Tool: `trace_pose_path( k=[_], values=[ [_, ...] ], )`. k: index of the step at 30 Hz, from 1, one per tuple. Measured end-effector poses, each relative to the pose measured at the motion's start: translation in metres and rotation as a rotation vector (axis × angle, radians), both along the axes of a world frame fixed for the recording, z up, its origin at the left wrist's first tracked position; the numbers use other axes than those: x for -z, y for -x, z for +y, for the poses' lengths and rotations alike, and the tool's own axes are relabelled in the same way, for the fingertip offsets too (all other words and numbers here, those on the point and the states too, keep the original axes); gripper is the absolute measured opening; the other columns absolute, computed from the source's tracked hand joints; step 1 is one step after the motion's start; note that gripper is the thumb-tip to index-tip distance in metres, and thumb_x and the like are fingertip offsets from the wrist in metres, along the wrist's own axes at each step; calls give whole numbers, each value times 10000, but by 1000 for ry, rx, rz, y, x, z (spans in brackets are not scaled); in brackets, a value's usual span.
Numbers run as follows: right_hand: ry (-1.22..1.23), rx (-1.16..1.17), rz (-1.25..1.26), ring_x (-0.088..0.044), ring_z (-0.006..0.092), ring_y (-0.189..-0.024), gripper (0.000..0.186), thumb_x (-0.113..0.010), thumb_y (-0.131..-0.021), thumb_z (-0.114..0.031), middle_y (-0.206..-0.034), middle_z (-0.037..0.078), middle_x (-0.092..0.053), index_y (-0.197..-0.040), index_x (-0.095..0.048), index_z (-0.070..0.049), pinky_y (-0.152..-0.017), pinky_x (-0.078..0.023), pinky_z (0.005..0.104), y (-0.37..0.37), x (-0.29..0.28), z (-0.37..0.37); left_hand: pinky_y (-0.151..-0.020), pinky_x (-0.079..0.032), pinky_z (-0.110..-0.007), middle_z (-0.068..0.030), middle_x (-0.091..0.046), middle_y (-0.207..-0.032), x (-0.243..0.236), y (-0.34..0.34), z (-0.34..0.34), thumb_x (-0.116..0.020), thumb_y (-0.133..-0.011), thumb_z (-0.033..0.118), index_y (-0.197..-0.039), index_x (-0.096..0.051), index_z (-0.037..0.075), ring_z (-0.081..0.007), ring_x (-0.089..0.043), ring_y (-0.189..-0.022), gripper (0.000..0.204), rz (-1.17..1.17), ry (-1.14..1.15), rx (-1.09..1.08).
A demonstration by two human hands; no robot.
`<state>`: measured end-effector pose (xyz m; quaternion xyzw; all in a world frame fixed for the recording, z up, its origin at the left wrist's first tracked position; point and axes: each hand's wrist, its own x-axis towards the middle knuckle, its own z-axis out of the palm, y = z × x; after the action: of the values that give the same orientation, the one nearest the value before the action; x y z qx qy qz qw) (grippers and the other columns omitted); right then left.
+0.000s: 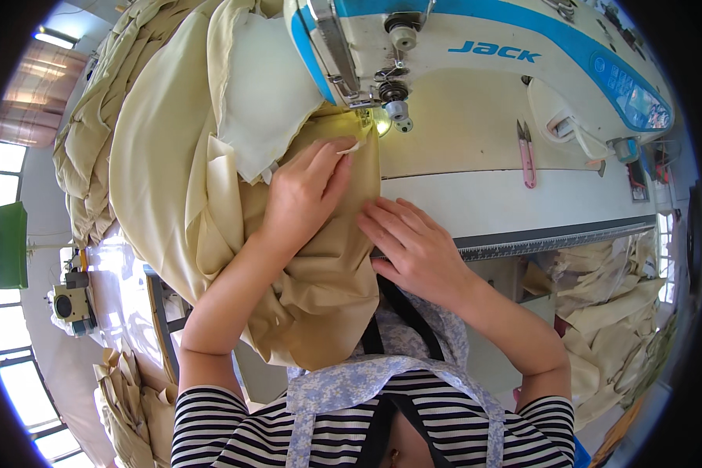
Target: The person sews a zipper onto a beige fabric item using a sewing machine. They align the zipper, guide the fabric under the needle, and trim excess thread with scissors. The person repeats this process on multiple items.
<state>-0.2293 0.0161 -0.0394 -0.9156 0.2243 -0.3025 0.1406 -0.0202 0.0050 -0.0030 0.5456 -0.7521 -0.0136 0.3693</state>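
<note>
- Hands first: our left hand (304, 195) lies flat on the tan folded cloth piece (320, 273), fingers together and stretched toward the needle area, the fingertips (342, 148) pinning a small pale edge of fabric just beside the presser foot.
- Our right hand (413, 246) rests palm down on the same tan cloth at its right edge, fingers spread and pressing, closed around nothing.
- Neither hand's grip is clamped on the cloth; both simply press it against the surface.
- We see the tan cloth running from under the white and blue sewing machine (476, 54) down over the front edge of the pale surface (507, 203) toward our lap.
- A lit spot glows at the needle, just beyond the left fingertips.
- Cream fabric bulk (164, 171) is heaped to the left of the machine, with a white panel (265, 93) lying on top of it.
- Pink thread snips (526, 156) lie on the machine bed, well apart from the right hand.
- A ruler strip (554, 240) runs along the surface's front edge.
</note>
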Motion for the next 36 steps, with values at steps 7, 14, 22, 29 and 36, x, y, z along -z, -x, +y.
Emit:
trace_pose_path(
  k=[7,14,22,29,36],
  values=[
    [79,-127,-52,-578,246,-1207,255,-642,-797,-85,-1196,112,-649,-1030,-689,8,-1037,-500,383,10,8,-24,-893,-559,-419,-141,-703,-1020,-9,-8,-18,-666,-865,17,-1062,-675,25,-328,-678,-943,198,-118,-34,222],
    [93,-186,-32,-608,263,-1175,261,-647,-807,-96,-1204,122,-662,-1040,-688,14,-1015,-521,398,15,12,-28,-1059,-506,-470,-93,-687,-1175,6,-14,-10,-733,-748,67,-1047,-665,34,-291,-640,-1147,308,-416,-28,345],
    [78,-186,-10,-632,270,-1149,238,-668,-816,-87,-1186,126,-684,-1031,-692,13,-1010,-525,419,15,8,-29,-1045,-512,-464,-104,-680,-1186,11,-15,-10,-687,-773,108,-1009,-667,20,-306,-637,-1148,253,-407,-11,341],
    [103,-189,25,-642,262,-1151,238,-668,-819,-95,-1182,118,-692,-1036,-681,2,-1011,-525,417,13,4,-38,-1021,-519,-467,-98,-683,-1226,16,-19,-17,-738,-783,50,-1086,-674,28,-328,-646,-1157,311,-385,0,353],
    [103,-185,56,-649,260,-1152,246,-655,-823,-93,-1193,116,-692,-1050,-670,0,-1009,-525,402,11,2,-50,-960,-556,-399,-81,-685,-1235,25,-27,-34,-737,-787,42,-1097,-671,25,-307,-650,-1152,318,-293,1,374]
  ],
)
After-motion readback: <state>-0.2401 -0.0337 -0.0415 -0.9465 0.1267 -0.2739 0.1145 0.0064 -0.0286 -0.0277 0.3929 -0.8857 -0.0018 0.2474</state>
